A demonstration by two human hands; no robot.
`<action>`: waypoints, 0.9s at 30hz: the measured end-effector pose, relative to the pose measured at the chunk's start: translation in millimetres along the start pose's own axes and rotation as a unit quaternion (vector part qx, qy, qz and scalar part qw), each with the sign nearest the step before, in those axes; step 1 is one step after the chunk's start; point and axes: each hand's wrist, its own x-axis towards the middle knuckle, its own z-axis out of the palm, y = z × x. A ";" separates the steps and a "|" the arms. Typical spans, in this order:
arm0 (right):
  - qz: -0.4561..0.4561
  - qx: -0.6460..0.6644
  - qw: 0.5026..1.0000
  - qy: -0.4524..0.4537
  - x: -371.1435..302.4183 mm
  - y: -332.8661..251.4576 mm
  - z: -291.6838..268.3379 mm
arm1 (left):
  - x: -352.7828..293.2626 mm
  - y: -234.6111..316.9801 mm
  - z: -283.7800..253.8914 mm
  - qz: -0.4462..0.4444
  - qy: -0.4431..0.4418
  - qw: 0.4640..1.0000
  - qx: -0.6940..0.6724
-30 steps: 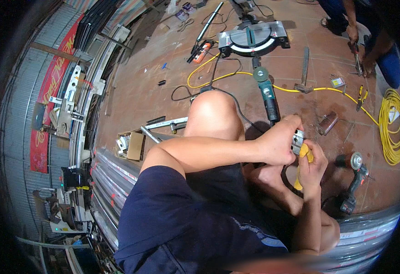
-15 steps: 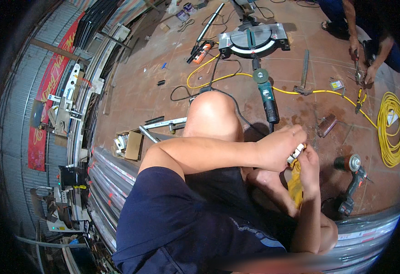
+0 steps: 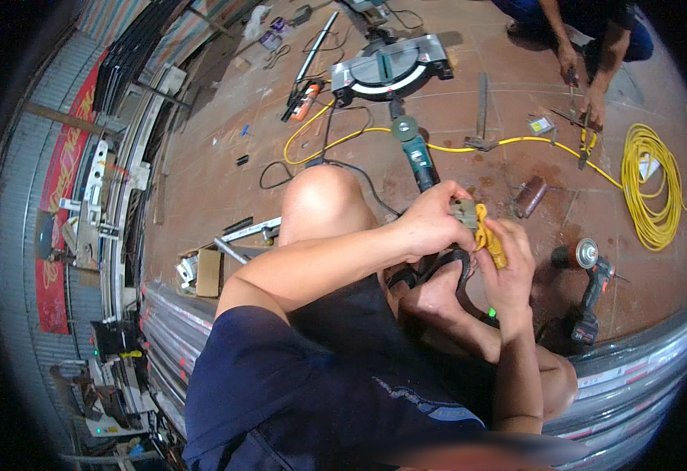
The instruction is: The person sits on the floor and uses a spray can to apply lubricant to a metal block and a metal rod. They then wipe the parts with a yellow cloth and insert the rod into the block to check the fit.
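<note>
My left hand [image 3: 435, 222] is closed, its fingers pinching a small grey block-like piece [image 3: 462, 210] with notched edges. Close beside it, my right hand [image 3: 510, 263] closes on a yellow, soft-looking piece [image 3: 494, 249], whose upper end touches or nearly touches the grey piece. The exact kind of both pieces cannot be made out. Under the hands a black curved strap or hose [image 3: 461, 275] shows next to my bare foot. Just beyond my left hand lies a teal angle grinder [image 3: 418, 159] on the tiled floor.
A mitre saw [image 3: 387, 69] stands ahead, with a hammer [image 3: 481, 118] to its right. Coiled yellow cable [image 3: 650, 188], a cordless drill [image 3: 591, 302] and a round tin [image 3: 584, 253] lie right. A co-worker's hands [image 3: 592, 106] hold pliers. Wrapped profiles [image 3: 634, 385] lie beside me.
The view has shifted. The yellow piece, which hung below my right hand, is now bunched up between both hands. The small piece turned from a pale side to a grey one.
</note>
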 end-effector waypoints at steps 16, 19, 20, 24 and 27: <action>0.412 0.561 0.718 0.015 -27.7 28.7 28.3 | -23.6 -2.0 7.0 0.407 -0.067 0.825 0.386; 0.501 0.619 0.604 0.000 -30.5 24.8 20.5 | -29.2 -0.9 11.2 0.455 -0.107 0.773 0.430; 0.513 0.655 0.555 -0.004 -30.9 24.7 18.6 | -29.1 -0.8 11.7 0.451 -0.105 0.774 0.432; 0.444 0.520 0.727 -0.062 -26.2 33.7 17.4 | -25.4 -3.8 12.7 0.397 -0.077 0.826 0.392; 0.328 0.386 0.861 -0.053 -20.2 36.7 16.5 | -22.5 -5.2 12.1 0.295 -0.040 0.904 0.307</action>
